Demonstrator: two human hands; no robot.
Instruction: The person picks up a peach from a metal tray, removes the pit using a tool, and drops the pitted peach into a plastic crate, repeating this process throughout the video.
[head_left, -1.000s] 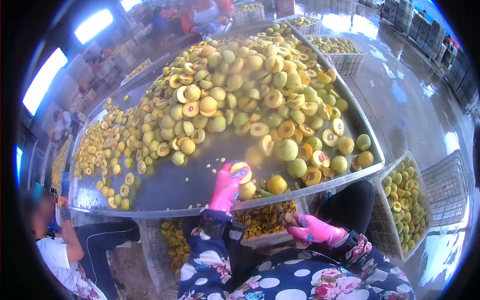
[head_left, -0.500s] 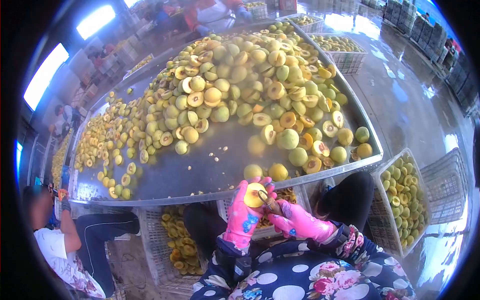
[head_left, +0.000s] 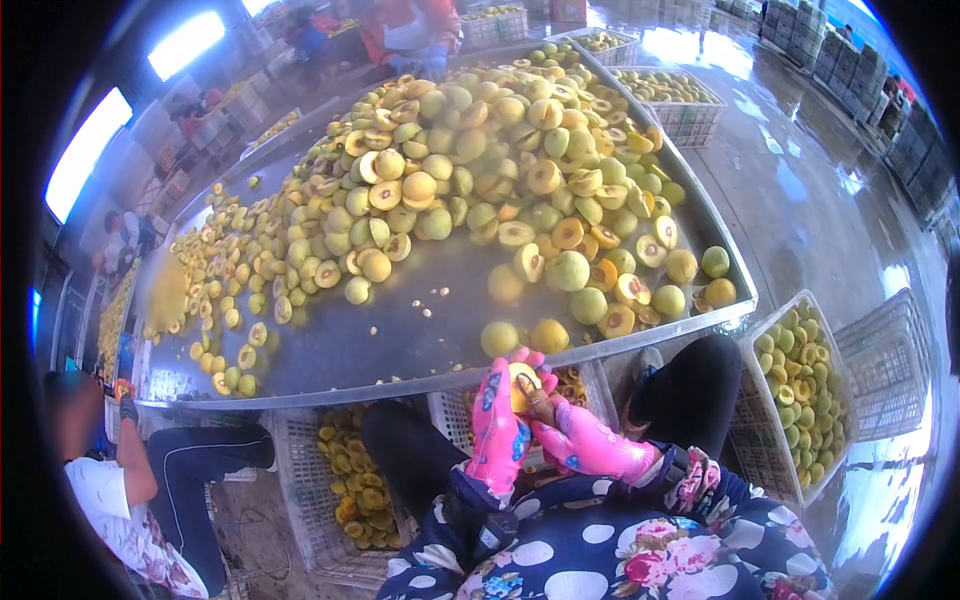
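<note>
My left hand [head_left: 500,425], in a pink patterned glove, is closed round a yellow peach half [head_left: 519,386], its cut side partly showing. My right hand [head_left: 608,446], gloved alike, is closed on the handle of a pitting tool [head_left: 541,405] with a thin metal loop. The tool's tip is at the cut face; how deep it goes is hidden. Both hands are above my lap, at the near edge of the metal table [head_left: 450,345]. Two whole-looking peaches [head_left: 549,336] lie just beyond my left fingers.
A large heap of halved peaches [head_left: 440,190] covers much of the table. Peach-filled crates stand at my right [head_left: 845,430], below the table at my left [head_left: 300,500], and between my knees [head_left: 590,395]. A co-worker [head_left: 150,480] sits at left; another [head_left: 405,30] is across.
My left hand has tilted the peach half, and the tool has moved against its cut face. The co-worker across has brought their hands together. A blurred yellow patch has appeared at the table's left.
</note>
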